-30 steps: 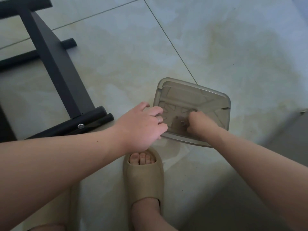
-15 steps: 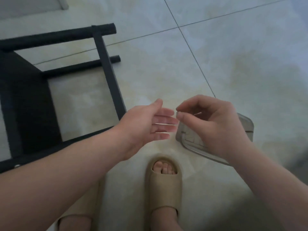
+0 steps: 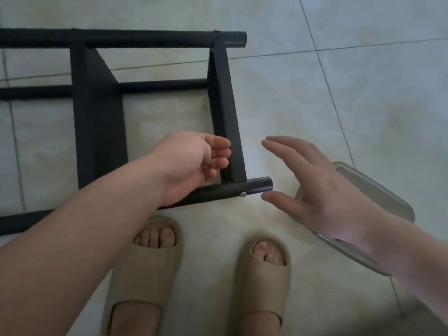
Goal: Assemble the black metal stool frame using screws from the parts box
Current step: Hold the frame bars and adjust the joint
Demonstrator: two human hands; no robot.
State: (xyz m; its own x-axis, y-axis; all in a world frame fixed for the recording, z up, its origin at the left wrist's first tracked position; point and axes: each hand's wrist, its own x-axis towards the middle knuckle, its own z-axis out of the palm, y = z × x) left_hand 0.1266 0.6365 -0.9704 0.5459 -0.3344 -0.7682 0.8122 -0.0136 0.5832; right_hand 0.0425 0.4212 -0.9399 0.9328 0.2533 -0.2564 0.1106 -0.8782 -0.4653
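I stand on a tiled floor [image 3: 378,98] of large pale squares, faintly stained yellowish, under dim, even light. Below and right of the grout crossing [image 3: 316,49] the stains are strongest; farther below, the floor darkens.

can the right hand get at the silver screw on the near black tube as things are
Probably yes. The open right hand hovers just right of the black tube, thumb tip near the silver screw, only bare floor between. The left hand is left of it.
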